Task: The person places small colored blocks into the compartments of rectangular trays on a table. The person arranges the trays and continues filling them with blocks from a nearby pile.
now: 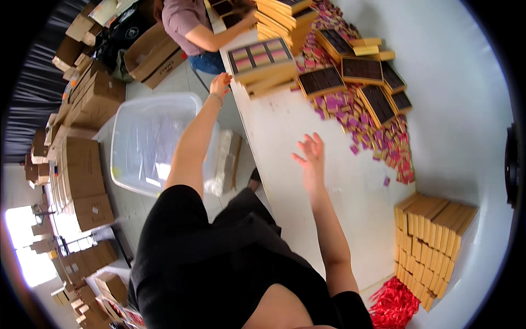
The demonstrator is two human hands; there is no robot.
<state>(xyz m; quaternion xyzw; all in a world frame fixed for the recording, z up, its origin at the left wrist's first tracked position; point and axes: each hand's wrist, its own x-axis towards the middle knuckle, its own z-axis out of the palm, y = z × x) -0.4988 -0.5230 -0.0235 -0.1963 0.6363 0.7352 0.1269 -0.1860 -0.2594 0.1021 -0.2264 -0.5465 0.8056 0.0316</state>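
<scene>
My left hand (221,84) is at the near left corner of a stack of shallow wooden trays (263,61), its fingers stretched out and apparently empty. I cannot tell whether it touches the stack. The top tray is divided by dark strips and filled with pink and yellow pieces. Over the white table (279,129), my right hand (312,151) is raised with its fingers apart, holding nothing. Beyond it lies a long heap of small purple, red and tan blocks (370,123). Several dark-lined wooden trays (361,70) rest at odd angles on that heap.
A person in a pink shirt (183,24) works at the table's far end, beside a taller tray stack (282,22). Wooden boxes (430,241) are piled at the right, near shiny red material (397,301). A clear plastic bin (156,142) and cardboard boxes (82,167) stand left.
</scene>
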